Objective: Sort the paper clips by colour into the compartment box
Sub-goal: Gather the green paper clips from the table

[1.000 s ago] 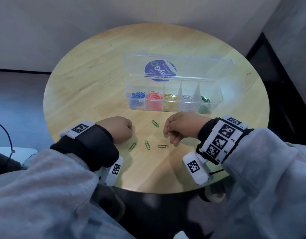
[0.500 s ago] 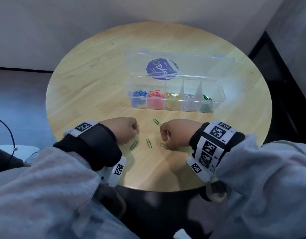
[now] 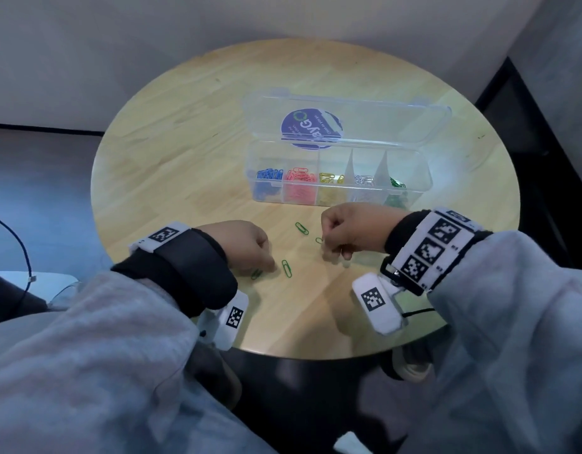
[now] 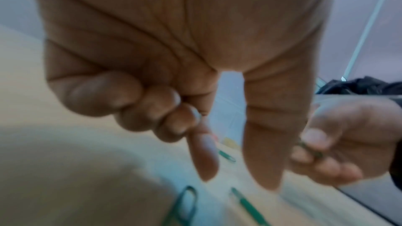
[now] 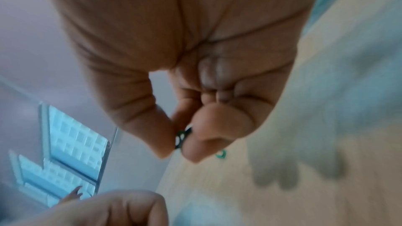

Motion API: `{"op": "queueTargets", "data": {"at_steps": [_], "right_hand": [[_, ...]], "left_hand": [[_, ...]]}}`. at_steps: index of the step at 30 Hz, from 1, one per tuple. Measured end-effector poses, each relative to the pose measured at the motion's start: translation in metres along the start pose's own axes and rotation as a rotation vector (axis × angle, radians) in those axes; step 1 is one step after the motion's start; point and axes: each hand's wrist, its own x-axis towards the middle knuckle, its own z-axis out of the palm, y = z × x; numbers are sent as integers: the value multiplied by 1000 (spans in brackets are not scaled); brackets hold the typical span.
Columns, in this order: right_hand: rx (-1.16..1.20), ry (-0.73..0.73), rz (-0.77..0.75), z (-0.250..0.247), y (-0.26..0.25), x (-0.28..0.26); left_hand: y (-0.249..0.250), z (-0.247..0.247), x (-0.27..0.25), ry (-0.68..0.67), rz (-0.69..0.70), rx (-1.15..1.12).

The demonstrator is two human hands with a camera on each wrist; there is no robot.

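The right hand (image 3: 352, 232) hovers just above the counter (image 3: 171, 165), thumb and forefinger pinching a green paper clip (image 5: 182, 137); the other fingers are curled into the palm. The left wrist view shows the same clip (image 4: 309, 149) between that hand's fingertips.

The left hand (image 3: 242, 247) is lowered at about 8 o'clock from the right one, index finger (image 4: 204, 157) and thumb reaching down with a narrow gap between them and nothing in it, the remaining fingers folded. Its fingertips are close above a green clip (image 3: 257, 274) that lies on the wood at the hand's 6 o'clock edge; whether they touch it cannot be told.

Between the hands, another green clip (image 3: 286, 268) lies flat at roughly 5 o'clock from the left hand's knuckles. A third loose green clip (image 3: 301, 228) lies farther up, at 11 o'clock from the right hand, and a small green loop (image 3: 319, 240) peeks out at that hand's left edge.

At 12 o'clock from the hands stands the clear compartment box (image 3: 420, 188), its lid (image 3: 381, 122) open and leaning back with a round purple sticker (image 3: 311, 127) on it. Its five compartments hold, from left to right, blue clips (image 3: 268, 175), red clips (image 3: 299, 176), yellow clips (image 3: 330, 178), silver clips (image 3: 364, 180) and green clips (image 3: 396, 185).
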Motion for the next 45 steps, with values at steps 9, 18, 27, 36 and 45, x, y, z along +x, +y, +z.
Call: {"op": "queueTargets", "data": {"at_steps": [9,18,27,36,45], "right_hand": [[380,33,0,0,1,5],[1,138,0,1,-12,7],[-709,245,20,14,-26,27],[-939,130,94,22,-36,40],[-581,113,82,-4,-16,3]], "left_hand": [[2,5,0,67,-22,177],[-7,-3,7,-8,40,-43],[-9,-20,6,17,92,-988],[6,-8,9,-20,144,-479],[18,13,12,63,206,147]]}}
